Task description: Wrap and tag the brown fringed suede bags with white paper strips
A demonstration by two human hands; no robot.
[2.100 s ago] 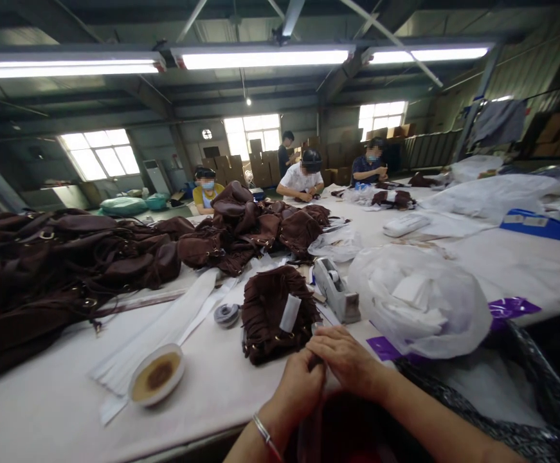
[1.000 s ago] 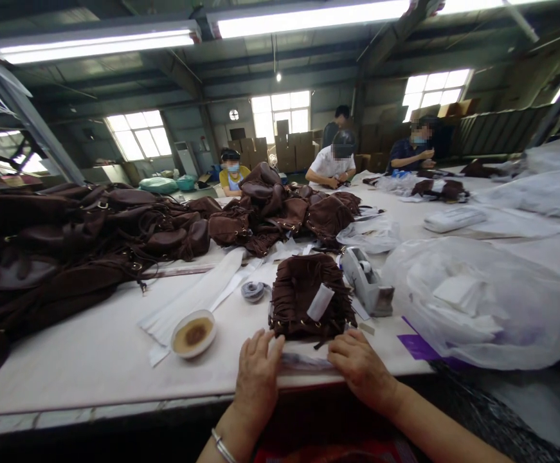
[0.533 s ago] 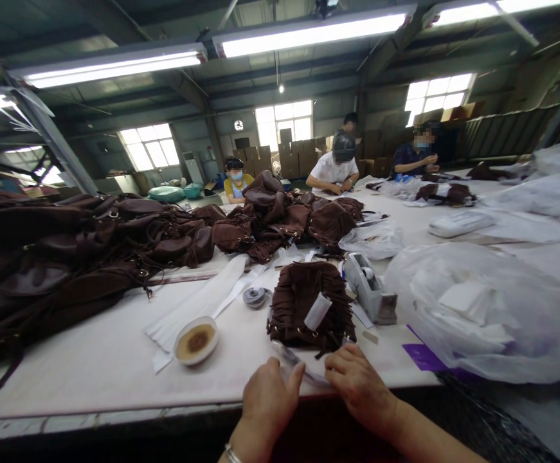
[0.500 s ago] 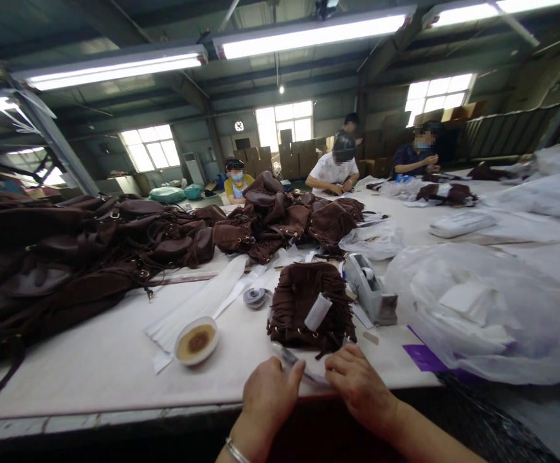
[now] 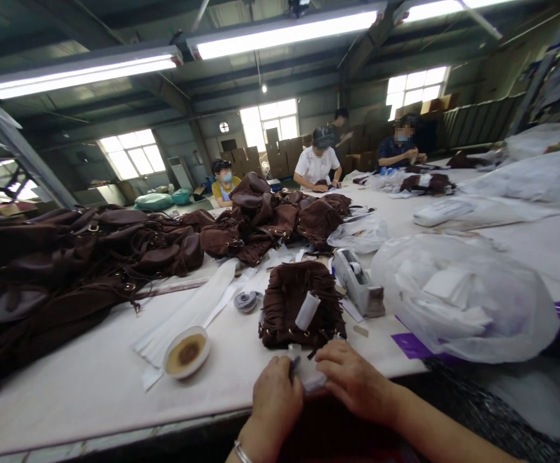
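Observation:
My left hand (image 5: 278,393) is closed on the left side of a small clear plastic bag (image 5: 311,376) at the table's front edge. Something dark shows by its thumb, too small to make out. On the bag's other side, my right hand (image 5: 350,376) pinches it with bent fingers. Just beyond both hands lies a dark brown fringed bag (image 5: 287,289) with gold-coloured rings along its near edge. A white paper-like roll (image 5: 307,311) rests on top of it.
A grey tape dispenser (image 5: 359,283), a coil of grey strip (image 5: 245,301) and a white bowl (image 5: 178,375) of yellow-brown stuff surround the fringed bag. Brown bags (image 5: 91,257) pile up leftward. A big clear plastic sack (image 5: 463,302) stands right. Several people work across the table (image 5: 91,392).
The clear plastic, stretched slantwise between my hands before, is now bunched more upright, and my hands are closer together. The whole view has shifted slightly.

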